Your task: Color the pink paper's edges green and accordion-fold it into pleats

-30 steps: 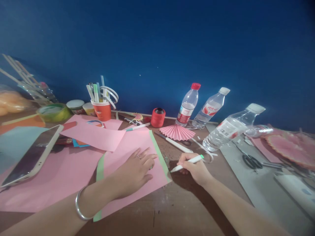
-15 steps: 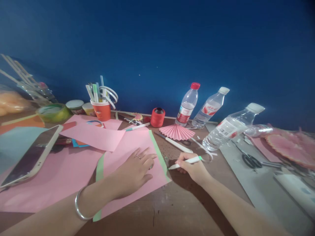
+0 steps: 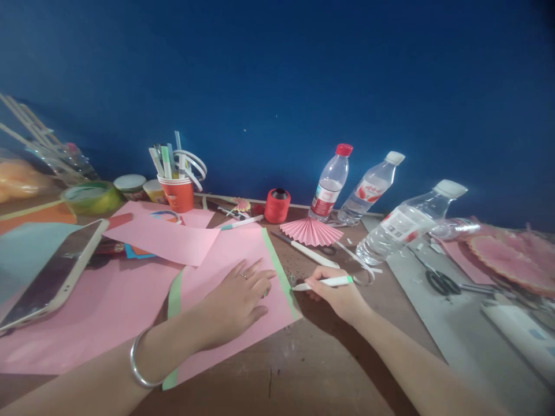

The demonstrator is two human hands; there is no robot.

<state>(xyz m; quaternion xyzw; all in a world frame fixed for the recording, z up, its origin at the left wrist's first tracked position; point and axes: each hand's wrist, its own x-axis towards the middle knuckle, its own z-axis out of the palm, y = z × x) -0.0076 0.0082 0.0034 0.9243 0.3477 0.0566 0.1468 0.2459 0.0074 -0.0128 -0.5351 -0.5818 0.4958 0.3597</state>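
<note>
My left hand (image 3: 243, 297) lies flat with fingers spread on a pink sheet of paper (image 3: 208, 346), which has a green band along its left and right edges. In my right hand (image 3: 333, 294) is a white marker pen (image 3: 323, 283) with a green end, gripped like a pencil. Its tip meets the green band at the sheet's right edge. Just beyond the right hand lie a white-handled cutter (image 3: 314, 254) and a pink pleated paper fan (image 3: 311, 232).
Three plastic bottles, one a red-capped bottle (image 3: 330, 185), stand behind. A red thread spool (image 3: 277, 207) and a red paper cup (image 3: 177, 195) of markers are at the back. At left lies a phone (image 3: 56, 277); at right, black-handled scissors (image 3: 443, 283).
My right hand has moved the marker slightly up and left along the sheet's green right edge. My left hand has stayed in place on the paper.
</note>
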